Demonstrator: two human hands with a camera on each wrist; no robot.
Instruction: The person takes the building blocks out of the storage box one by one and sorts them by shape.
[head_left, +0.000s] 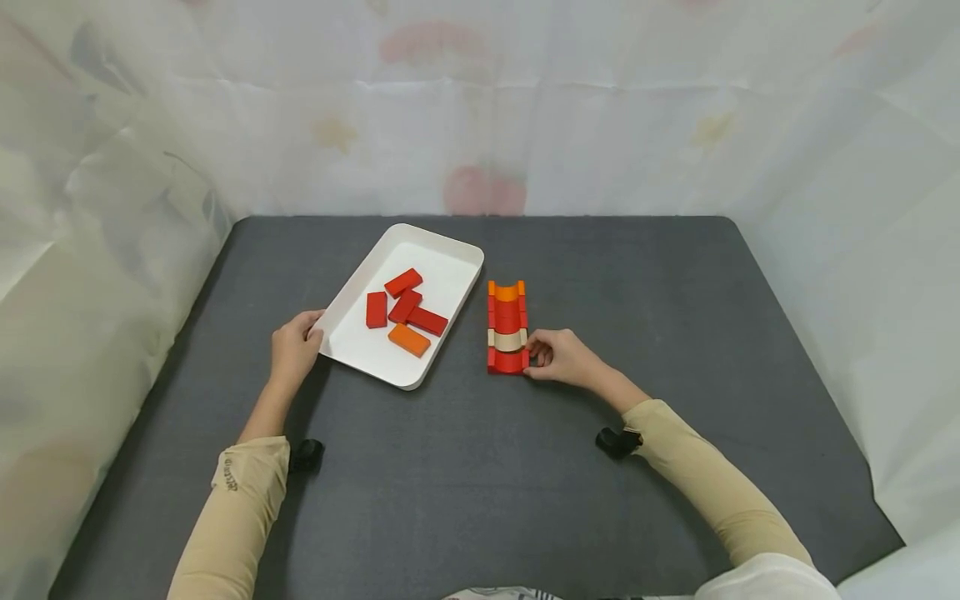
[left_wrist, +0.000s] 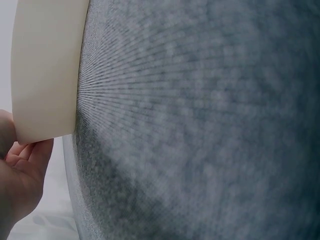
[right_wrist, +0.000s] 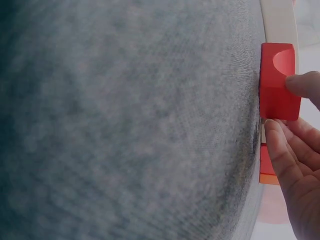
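The right hand (head_left: 561, 357) pinches the nearest red arch block (head_left: 507, 361), seating it in the row, while the left hand (head_left: 295, 348) grips the white tray (head_left: 450, 250); next calls for squaring it flush

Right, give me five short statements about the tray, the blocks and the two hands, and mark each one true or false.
1. The left hand holds the near-left edge of the white tray. True.
2. The tray holds five flat blocks. True.
3. The row of curved blocks lies inside the tray. False: it lies on the grey table, just right of the tray.
4. The right hand touches the nearest red curved block of the row. True.
5. Every curved block in the row is red. False: the far one is orange and one is pale cream.
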